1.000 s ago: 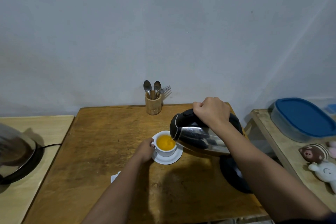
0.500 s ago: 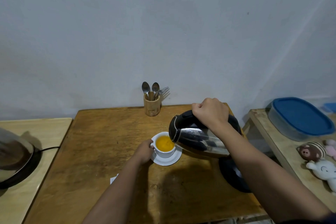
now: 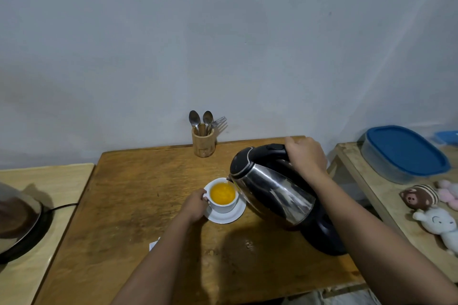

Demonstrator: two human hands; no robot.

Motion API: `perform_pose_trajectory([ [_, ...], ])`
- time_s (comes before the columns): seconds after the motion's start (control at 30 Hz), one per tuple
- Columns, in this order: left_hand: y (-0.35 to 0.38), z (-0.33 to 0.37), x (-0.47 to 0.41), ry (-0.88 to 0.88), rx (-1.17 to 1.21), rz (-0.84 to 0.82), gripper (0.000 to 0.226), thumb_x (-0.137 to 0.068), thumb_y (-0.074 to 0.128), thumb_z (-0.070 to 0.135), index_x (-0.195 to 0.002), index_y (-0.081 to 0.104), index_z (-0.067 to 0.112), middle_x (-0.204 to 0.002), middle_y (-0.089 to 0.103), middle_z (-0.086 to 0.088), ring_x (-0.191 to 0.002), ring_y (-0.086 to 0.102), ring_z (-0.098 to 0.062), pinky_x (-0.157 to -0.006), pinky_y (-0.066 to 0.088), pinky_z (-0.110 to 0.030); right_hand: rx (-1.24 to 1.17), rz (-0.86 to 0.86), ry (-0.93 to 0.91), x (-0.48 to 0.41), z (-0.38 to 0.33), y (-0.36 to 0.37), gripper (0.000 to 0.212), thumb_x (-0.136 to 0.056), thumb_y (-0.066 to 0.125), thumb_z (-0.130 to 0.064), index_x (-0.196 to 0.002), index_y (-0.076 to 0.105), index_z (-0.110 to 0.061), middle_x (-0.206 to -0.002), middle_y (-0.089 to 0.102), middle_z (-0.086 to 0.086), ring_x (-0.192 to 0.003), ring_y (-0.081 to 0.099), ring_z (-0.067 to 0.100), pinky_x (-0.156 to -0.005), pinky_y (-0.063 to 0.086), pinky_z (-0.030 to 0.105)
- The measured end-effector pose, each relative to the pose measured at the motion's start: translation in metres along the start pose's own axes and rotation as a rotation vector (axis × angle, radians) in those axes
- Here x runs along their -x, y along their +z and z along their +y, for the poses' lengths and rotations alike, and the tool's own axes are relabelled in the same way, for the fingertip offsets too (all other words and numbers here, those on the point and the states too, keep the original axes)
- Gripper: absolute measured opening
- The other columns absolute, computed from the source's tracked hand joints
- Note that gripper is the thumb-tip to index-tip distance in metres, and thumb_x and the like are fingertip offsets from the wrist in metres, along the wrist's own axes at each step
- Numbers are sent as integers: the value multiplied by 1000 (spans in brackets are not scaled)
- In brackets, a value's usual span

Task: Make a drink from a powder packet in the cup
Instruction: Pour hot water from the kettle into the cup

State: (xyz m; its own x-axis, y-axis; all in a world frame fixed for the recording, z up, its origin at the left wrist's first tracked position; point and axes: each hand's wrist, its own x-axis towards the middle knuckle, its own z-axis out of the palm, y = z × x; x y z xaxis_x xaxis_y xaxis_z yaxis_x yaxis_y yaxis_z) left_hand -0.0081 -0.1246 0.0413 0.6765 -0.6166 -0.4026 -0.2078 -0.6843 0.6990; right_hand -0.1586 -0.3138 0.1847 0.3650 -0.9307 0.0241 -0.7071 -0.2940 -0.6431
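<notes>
A white cup [image 3: 224, 205] full of orange liquid stands on a white saucer [image 3: 229, 215] in the middle of the brown wooden table [image 3: 138, 195]. My left hand [image 3: 195, 204] grips the cup's handle on its left side. My right hand [image 3: 306, 155] holds the black handle of a steel kettle [image 3: 271, 187]. The kettle is tilted to the left, its spout just over the cup's right rim. A white corner of a packet [image 3: 154, 244] peeks out from under my left forearm.
The kettle's black base [image 3: 324, 235] sits right of the saucer. A wooden holder with spoons and a fork [image 3: 203, 140] stands at the table's back edge. An appliance with a cord [image 3: 17, 220] is on the left table. A blue-lidded box [image 3: 404, 153] and plush toys [image 3: 431, 208] lie on the right shelf.
The kettle has tipped back toward upright and lifted a little, with my right hand moving right and back on its handle. My left hand stays on the cup.
</notes>
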Motion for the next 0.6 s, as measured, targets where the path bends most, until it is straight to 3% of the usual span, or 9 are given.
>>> perform_pose_trajectory([
  [0.23,7,-5,-1,-8,72,55,27,-93,40,11,-115,56,7,-118,60,-18,-93,51,-22,-77,40,-33,-224,77,249,-11,42,-16,44,-79,43,-40,-76,60,1,-84,62,23,-80,59,38,-67,42,38],
  [0.43,19,-3,1,-30,145,170,27,-89,43,7,-111,57,1,-113,61,-22,-89,50,-25,-74,38,-34,-484,251,338,7,79,-37,35,-80,44,-35,-56,50,-11,-67,54,13,-64,50,30,-65,39,40],
  [0.6,28,-4,3,-16,212,238,22,-89,45,8,-105,58,0,-111,62,-23,-88,50,-26,-74,37,-34,-570,429,515,18,110,-50,34,-81,45,-29,-53,47,-11,-57,49,8,-58,46,28,-63,35,39],
])
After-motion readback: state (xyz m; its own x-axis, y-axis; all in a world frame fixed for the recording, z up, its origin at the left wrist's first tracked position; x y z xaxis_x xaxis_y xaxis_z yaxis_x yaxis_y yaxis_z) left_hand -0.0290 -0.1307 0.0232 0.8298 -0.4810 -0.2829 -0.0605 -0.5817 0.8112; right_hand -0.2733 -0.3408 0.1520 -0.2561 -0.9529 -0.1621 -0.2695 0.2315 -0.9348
